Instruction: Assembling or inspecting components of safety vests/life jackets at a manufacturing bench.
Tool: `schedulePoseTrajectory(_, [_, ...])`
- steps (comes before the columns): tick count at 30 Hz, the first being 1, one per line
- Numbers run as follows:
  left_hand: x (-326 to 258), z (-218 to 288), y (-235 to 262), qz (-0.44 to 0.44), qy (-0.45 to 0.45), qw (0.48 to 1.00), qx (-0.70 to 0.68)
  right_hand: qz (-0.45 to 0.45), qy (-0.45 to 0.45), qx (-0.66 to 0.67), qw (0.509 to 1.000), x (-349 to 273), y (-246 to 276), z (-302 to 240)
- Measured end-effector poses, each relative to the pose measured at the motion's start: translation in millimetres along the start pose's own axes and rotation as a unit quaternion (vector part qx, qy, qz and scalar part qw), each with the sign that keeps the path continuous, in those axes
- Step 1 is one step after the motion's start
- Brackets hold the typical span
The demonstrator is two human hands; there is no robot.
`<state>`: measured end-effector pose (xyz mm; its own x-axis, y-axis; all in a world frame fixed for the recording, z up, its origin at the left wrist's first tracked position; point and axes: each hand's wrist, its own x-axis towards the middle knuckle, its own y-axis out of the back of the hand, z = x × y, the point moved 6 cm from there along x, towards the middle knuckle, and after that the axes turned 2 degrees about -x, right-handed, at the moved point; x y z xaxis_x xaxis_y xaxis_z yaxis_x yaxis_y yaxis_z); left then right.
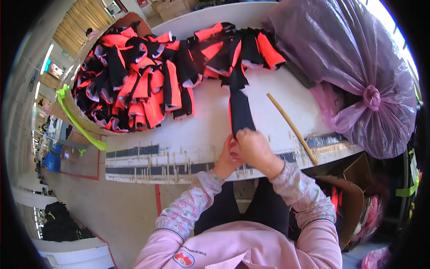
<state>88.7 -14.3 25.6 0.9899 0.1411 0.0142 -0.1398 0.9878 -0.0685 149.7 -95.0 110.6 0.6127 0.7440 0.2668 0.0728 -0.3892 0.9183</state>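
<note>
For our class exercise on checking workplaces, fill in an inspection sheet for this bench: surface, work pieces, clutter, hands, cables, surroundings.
Surface: white table, with worn dark tape along its near edge.
Work pieces: black strip with a bright red edge at the hands; red-and-black fabric pile at far left.
Clutter: yellowish stick lying on the right; knotted purple plastic bag beyond it.
Hands: right hand closed on the strip; left hand beside it, grip partly hidden.
Cables: nothing seen.
Surroundings: cardboard box below right; black heap at lower left.
</note>
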Motion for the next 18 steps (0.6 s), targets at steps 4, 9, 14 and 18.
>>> schedulePoseTrajectory(4, [-51, -27, -7, 0.023, -0.072, 0.991, 0.108, -0.043, -0.020, 0.200, 0.979, -62, -1, -37])
schedulePoseTrajectory(9, [-95, -23, -24, 0.073, 0.219, 0.943, -0.237, -0.023, -0.096, 0.155, 0.983, -119, 29, -28])
schedulePoseTrajectory(14, [-116, -26, -33, 0.033, 0.220, 0.927, -0.301, -0.046, -0.154, 0.226, 0.961, -142, 3, -35])
schedulePoseTrajectory(18, [-131, -22, -28, -0.001, 0.197, 0.925, -0.325, -0.071, -0.142, 0.308, 0.938, -154, -2, -44])
